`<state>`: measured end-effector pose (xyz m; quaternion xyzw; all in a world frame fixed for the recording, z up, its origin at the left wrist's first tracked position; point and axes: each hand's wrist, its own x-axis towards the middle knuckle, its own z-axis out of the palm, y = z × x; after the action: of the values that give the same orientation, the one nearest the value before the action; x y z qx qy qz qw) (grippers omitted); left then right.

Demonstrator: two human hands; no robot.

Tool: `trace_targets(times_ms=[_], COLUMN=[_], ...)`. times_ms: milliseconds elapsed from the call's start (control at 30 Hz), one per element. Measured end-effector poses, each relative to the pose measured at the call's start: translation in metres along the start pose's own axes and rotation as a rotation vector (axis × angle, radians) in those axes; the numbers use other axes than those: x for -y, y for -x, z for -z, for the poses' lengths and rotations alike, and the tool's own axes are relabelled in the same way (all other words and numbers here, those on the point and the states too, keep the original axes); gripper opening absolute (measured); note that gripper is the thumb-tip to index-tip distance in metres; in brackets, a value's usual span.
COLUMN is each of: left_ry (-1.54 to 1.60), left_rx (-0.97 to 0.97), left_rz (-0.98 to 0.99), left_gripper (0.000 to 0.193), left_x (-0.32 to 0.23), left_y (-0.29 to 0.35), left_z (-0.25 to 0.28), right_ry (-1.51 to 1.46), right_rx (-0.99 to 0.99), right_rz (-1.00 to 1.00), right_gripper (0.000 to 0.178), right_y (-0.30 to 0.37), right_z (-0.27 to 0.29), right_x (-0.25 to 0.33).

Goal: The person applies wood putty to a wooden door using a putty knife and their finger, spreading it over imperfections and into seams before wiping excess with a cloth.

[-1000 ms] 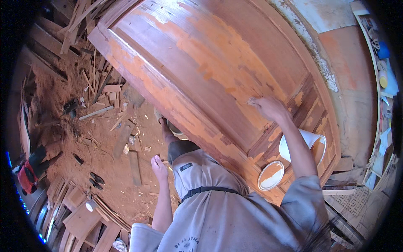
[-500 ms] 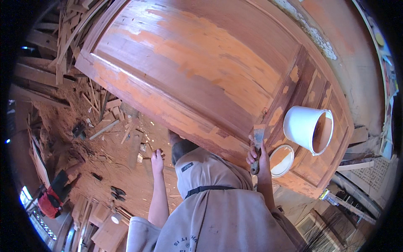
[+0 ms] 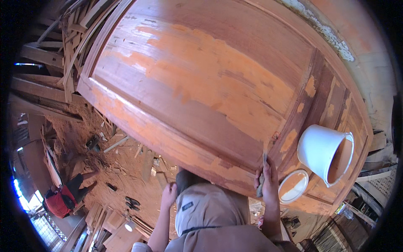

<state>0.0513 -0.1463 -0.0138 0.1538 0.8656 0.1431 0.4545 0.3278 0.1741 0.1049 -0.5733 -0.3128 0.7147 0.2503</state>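
My right hand (image 3: 270, 178) is wrapped round the handle of a putty knife (image 3: 260, 185). The knife's blade points away from me, seen nearly edge-on, over a wooden panelled door (image 3: 184, 111) smeared with orange filler. Just right of that hand a round white lid (image 3: 296, 184) rests on the door, with filler on its inside. Beyond the lid a white bucket (image 3: 320, 147) lies tipped, its mouth toward the right and orange filler inside. My left hand (image 3: 169, 194) hangs beside my thigh, off the door's near edge, fingers curled in and nothing visible in them.
Sawdust and wood scraps (image 3: 159, 166) cover the floor at left, with a pair of sandals (image 3: 132, 203). Loose planks (image 3: 71, 50) pile up at far left. Another person in red (image 3: 61, 200) is at lower left. More boards (image 3: 380, 182) stand beyond the door's right end.
The view has shifted, so the door and bucket sit lower and further right. My right hand has turned the putty knife from blade face showing to nearly edge-on. My left hand is nearer my thigh.
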Motion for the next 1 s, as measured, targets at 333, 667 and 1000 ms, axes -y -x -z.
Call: trace_targets(times_ms=[333, 667, 1000], left_ry=[0.104, 0.007, 0.232], left_rx=[0.076, 0.169, 0.078], left_rz=[0.017, -0.157, -0.134], left_gripper=[0.035, 0.035, 0.038], left_x=[-0.035, -0.051, -0.031], left_y=[-0.024, -0.081, -0.154], left_z=[0.026, 0.122, 0.206], right_ry=[0.909, 1.097, 1.502], right_rx=[-0.246, -0.389, -0.149], right_rz=[0.494, 0.21, 0.368], right_gripper=[0.047, 0.059, 0.044], right_y=[-0.057, -0.066, -0.072], right_z=[-0.102, -0.154, -0.124], right_x=[-0.024, -0.034, 0.027])
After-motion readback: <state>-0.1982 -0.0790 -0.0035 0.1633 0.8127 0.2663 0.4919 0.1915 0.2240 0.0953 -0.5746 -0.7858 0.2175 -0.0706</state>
